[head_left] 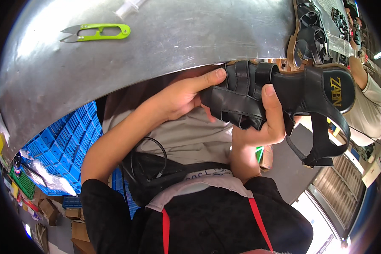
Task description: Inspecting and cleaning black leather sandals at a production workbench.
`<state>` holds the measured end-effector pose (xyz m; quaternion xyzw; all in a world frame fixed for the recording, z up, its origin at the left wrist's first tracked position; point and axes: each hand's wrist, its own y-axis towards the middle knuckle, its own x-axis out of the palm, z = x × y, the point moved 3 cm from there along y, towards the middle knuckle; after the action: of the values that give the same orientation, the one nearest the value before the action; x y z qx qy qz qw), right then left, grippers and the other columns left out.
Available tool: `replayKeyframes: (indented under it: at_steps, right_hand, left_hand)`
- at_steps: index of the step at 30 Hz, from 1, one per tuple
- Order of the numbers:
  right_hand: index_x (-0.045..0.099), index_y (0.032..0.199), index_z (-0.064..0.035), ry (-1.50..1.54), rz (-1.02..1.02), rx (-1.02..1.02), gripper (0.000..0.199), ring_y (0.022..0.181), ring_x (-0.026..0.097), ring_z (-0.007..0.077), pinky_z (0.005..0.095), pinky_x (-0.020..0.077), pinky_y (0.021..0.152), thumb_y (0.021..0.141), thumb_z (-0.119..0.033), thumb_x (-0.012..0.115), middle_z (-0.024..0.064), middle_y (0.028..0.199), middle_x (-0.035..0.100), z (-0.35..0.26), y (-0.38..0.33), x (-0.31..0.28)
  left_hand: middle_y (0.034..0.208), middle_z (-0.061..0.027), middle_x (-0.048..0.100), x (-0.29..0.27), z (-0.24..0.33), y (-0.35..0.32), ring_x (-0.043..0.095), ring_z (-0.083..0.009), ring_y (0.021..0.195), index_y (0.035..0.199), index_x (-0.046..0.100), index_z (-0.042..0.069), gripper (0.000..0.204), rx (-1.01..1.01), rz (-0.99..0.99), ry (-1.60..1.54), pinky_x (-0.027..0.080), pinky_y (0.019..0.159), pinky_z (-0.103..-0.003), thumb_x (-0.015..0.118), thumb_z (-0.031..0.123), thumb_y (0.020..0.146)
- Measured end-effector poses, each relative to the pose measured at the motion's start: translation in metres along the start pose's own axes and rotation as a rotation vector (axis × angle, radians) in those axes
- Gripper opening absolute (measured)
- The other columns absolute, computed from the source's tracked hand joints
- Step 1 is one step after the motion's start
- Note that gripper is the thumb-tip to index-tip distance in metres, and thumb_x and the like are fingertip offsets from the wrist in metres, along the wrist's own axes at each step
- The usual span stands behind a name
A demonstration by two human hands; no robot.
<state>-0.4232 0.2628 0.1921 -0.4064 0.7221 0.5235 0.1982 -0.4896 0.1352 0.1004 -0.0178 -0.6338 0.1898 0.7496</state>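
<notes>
A: Sandal [283,91] position?
B: Clamped between both hands, just below worktop [178,38] edge.
A: Fingers?
B: Left hand [184,95] and right hand [264,122] closed around front straps; ankle strap hanging right of fingers.

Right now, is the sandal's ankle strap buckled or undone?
Buckled, it seems: the ankle strap forms a closed loop hanging off the black sandal, ends meeting at the buckle.

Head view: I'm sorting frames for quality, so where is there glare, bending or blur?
In the head view, glare whitens the metal table at its upper left; the fisheye bows the table's edge into an arc and blacks the corners; daylight blows out the lower right floor; the black sandal, left hand and right hand look sharp.
</notes>
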Motion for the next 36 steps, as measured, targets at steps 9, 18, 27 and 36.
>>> replayKeyframes:
  at_steps: [9,18,27,36]
  right_hand:
    - [0.069,0.101,0.0011,0.26,0.226,0.291,0.019,0.082,0.07,0.0295,0.0383,0.0598,0.078,0.083,-0.003,0.074,0.0243,0.103,0.067,-0.008,0.013,0.01]
    - [0.068,0.101,0.0046,0.342,0.377,0.298,0.023,0.083,0.068,0.0281,0.0396,0.0541,0.087,0.08,0.001,0.074,0.018,0.098,0.069,0.01,0.0,0.024]
    - [0.052,0.129,-0.0025,1.398,0.139,0.996,0.052,0.1,0.067,0.0255,0.0399,0.0556,0.091,0.08,-0.008,0.065,0.0116,0.11,0.065,0.018,-0.007,0.002]
    - [0.052,0.13,-0.0002,1.47,0.145,0.977,0.055,0.097,0.066,0.0248,0.038,0.0547,0.089,0.078,-0.01,0.068,0.0116,0.108,0.065,0.023,-0.016,0.001]
  left_hand:
    - [0.084,-0.0019,0.063,-0.004,0.006,-0.001,0.038,-0.0029,0.045,0.111,0.063,0.001,0.042,-0.064,0.079,0.094,0.025,0.036,-0.018,0.06,0.041,0.099]
    - [0.09,0.003,0.062,0.009,0.007,-0.014,0.043,0.001,0.06,0.118,0.063,0.005,0.038,0.108,0.347,0.143,0.025,0.042,-0.016,0.064,0.036,0.097]
    - [0.076,0.0033,0.058,0.073,0.013,-0.062,0.043,-0.0011,0.056,0.116,0.06,0.004,0.038,0.218,0.352,0.844,0.031,0.045,-0.019,0.071,0.03,0.091]
    - [0.091,-0.0027,0.067,0.086,0.008,-0.075,0.059,-0.0069,0.083,0.111,0.059,0.002,0.032,0.299,0.356,1.032,0.047,0.071,-0.023,0.074,0.019,0.089]
